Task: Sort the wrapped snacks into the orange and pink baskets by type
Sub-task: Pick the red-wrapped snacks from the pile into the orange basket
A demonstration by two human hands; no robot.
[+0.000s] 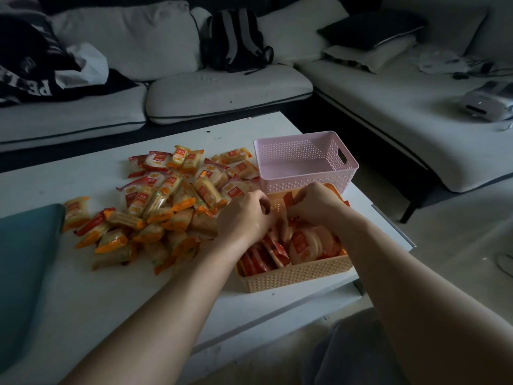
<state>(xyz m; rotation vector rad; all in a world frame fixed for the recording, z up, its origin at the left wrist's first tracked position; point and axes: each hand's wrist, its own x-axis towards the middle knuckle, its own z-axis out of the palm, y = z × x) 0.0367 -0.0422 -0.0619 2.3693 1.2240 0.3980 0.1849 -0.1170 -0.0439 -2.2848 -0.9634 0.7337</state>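
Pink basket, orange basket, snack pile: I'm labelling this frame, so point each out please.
Pink basket (pixel 283 185): head view, on its near latticed wall.
Orange basket (pixel 294 277): head view, on its near wall.
Snack pile (pixel 166 207): head view, on a wrapper mid-pile.

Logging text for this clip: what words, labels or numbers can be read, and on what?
"PEL", upside down and cut off: dark garment on the sofa.
Snack wrappers: print too blurred to read.
Pink basket, orange basket: no text.
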